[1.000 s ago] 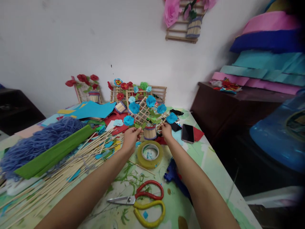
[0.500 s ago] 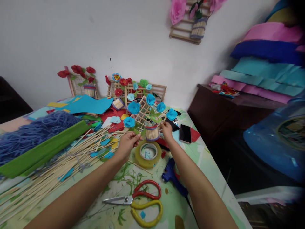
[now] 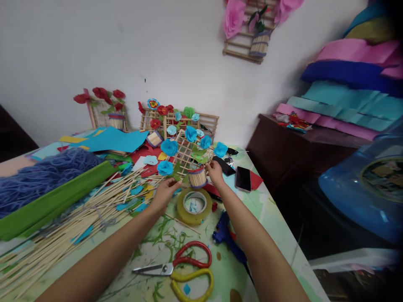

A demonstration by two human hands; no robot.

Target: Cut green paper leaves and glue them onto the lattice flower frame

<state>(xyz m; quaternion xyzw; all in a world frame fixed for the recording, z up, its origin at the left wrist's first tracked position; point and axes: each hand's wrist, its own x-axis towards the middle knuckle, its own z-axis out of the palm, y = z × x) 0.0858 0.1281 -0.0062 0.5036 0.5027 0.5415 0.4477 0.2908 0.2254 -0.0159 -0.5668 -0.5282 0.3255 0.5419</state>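
Observation:
A small stick lattice [image 3: 185,153] with blue paper flowers [image 3: 169,147], green leaves and a stick pot [image 3: 197,178] at its base stands tilted between my hands. My left hand [image 3: 166,192] pinches the lattice's lower left corner near a green leaf. On the other side, my right hand [image 3: 214,172] has its fingers closed on the lattice's right edge, beside the pot. Just below the pot lies a roll of clear tape [image 3: 181,207].
Scissors [image 3: 170,269] and a blue glue gun [image 3: 228,237] lie nearest me. Thin sticks [image 3: 78,218], blue yarn [image 3: 47,178] and green paper [image 3: 63,197] cover the left side. A phone [image 3: 243,178] lies right. Other flower lattices [image 3: 204,121] lean on the wall.
The lattice with blue flowers, held in both hands, has shifted slightly left relative to the tape roll and table. The camera view has also moved a little.

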